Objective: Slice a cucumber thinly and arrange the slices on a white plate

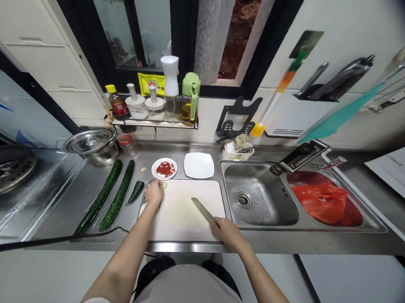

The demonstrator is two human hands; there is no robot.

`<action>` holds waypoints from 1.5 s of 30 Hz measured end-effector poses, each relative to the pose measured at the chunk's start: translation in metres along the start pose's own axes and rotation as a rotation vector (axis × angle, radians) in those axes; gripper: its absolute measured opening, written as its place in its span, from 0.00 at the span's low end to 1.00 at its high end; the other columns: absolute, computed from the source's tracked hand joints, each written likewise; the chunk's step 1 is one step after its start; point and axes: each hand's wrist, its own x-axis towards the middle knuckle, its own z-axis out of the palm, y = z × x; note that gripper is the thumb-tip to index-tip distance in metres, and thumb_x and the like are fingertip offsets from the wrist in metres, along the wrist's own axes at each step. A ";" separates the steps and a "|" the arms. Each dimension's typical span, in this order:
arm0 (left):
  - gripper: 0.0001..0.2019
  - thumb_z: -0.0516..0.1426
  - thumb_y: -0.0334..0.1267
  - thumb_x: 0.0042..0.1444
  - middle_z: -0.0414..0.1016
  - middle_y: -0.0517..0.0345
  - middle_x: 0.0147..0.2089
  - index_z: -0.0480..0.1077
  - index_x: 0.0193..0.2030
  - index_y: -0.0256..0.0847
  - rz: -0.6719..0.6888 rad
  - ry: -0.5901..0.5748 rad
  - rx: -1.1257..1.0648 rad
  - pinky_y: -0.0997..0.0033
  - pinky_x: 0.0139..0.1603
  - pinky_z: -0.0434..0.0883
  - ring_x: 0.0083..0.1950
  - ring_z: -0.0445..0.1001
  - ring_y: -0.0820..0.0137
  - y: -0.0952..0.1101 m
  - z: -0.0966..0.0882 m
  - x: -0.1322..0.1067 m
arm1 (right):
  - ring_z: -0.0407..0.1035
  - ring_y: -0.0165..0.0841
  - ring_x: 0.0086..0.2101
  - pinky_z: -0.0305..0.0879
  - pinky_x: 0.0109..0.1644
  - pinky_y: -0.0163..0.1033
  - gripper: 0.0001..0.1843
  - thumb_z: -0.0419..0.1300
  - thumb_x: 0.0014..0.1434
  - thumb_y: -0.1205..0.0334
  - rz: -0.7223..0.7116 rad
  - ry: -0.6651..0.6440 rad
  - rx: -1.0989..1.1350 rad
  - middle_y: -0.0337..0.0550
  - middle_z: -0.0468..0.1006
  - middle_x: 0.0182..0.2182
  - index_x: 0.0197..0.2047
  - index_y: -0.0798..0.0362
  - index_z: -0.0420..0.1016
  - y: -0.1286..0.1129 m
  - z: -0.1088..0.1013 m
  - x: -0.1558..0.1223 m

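A white cutting board [188, 213] lies on the steel counter in front of me. My right hand [227, 231] is closed on the handle of a knife [202, 210] whose blade rests flat on the board, pointing up and left. My left hand [154, 193] sits curled at the board's far left corner over a cucumber slice [164, 185]; what it holds is hidden. Two long cucumbers [118, 199] and a short cucumber piece [136, 191] lie on the counter left of the board.
Behind the board stand a round plate of chopped red chili [164, 169] and a square white plate [198, 165]. A sink [259, 200] is at right, with a red bag in a basin [322, 201]. A lidded pot [93, 146] and a condiment rack [156, 106] stand at back left.
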 end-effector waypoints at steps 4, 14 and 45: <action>0.14 0.53 0.36 0.57 0.75 0.46 0.49 0.71 0.49 0.42 -0.040 -0.001 0.036 0.59 0.49 0.62 0.52 0.70 0.56 0.000 0.000 0.004 | 0.71 0.38 0.42 0.56 0.38 0.36 0.15 0.47 0.62 0.60 0.014 -0.013 -0.012 0.49 0.79 0.39 0.41 0.53 0.74 -0.003 -0.004 -0.002; 0.11 0.51 0.36 0.58 0.75 0.48 0.47 0.74 0.42 0.42 0.028 -0.006 0.031 0.63 0.48 0.63 0.50 0.70 0.59 0.002 0.000 0.008 | 0.72 0.39 0.42 0.56 0.38 0.36 0.16 0.46 0.63 0.58 0.011 0.002 -0.007 0.50 0.79 0.40 0.41 0.52 0.74 0.000 0.000 -0.001; 0.10 0.55 0.32 0.52 0.79 0.60 0.37 0.72 0.41 0.46 0.110 -0.243 -0.161 0.68 0.46 0.63 0.42 0.74 0.66 0.034 0.015 -0.043 | 0.72 0.40 0.43 0.59 0.42 0.38 0.18 0.44 0.64 0.61 -0.032 0.000 -0.066 0.53 0.79 0.40 0.44 0.54 0.75 -0.020 -0.002 -0.006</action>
